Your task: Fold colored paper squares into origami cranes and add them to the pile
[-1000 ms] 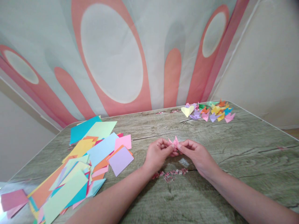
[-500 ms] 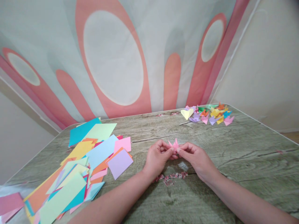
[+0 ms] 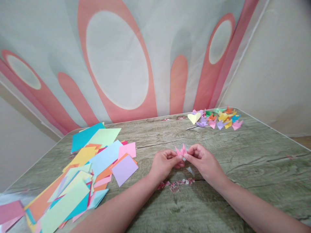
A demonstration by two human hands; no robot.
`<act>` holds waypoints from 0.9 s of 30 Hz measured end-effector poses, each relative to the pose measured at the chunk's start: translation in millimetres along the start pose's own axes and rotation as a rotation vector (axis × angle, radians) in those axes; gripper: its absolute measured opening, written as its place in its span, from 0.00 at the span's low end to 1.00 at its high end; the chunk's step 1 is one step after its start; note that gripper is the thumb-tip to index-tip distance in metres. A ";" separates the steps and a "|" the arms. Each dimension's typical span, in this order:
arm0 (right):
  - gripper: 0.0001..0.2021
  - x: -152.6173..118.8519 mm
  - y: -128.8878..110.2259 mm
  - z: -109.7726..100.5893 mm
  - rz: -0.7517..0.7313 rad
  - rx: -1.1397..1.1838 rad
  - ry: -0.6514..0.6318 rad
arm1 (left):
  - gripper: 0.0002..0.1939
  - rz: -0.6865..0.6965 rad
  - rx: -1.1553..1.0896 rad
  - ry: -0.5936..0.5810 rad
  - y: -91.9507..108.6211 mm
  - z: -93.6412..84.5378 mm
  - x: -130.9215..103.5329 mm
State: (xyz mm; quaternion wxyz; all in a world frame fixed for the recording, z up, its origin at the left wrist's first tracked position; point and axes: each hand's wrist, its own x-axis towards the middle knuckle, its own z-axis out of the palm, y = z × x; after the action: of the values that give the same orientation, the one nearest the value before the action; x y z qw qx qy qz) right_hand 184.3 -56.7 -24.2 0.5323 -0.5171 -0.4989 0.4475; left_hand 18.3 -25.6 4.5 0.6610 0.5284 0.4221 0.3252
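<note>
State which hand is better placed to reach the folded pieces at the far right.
Likely the right hand: it sits nearer those folded pieces than the left hand, though both pinch the pink folded paper.

1. I see a small piece of pink paper [image 3: 182, 150], folded into sharp points.
2. Two tips stick upward, the left one slanting outward, the right one nearly upright.
3. It is pinched by the fingers of the left hand [image 3: 163, 163] on one side and the right hand [image 3: 204, 162] on the other.
4. Its lower part is mostly hidden behind the thumbs.
</note>
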 end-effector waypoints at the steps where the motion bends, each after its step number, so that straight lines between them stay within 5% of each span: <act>1: 0.14 -0.4 -0.8 0.3 0.008 0.013 -0.017 | 0.15 0.015 0.011 0.003 0.4 0.4 -0.3; 7: 0.14 -5.1 -8.9 1.0 0.032 -0.128 -0.105 | 0.14 0.075 0.052 0.000 3.8 0.5 -2.3; 18: 0.13 -9.5 -23.2 0.4 -0.062 -0.391 -0.056 | 0.16 0.074 0.045 0.030 4.7 3.4 -5.6; 27: 0.16 -9.6 -17.2 1.0 0.008 -0.459 -0.089 | 0.19 0.041 -0.013 -0.120 -8.4 -9.3 5.8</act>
State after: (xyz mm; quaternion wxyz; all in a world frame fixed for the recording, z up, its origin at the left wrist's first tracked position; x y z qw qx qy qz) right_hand 181.7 -67.2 -7.8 0.3764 -0.6067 -0.6084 0.3467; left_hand 12.3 -18.5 -5.8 0.6818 0.5511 0.3684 0.3092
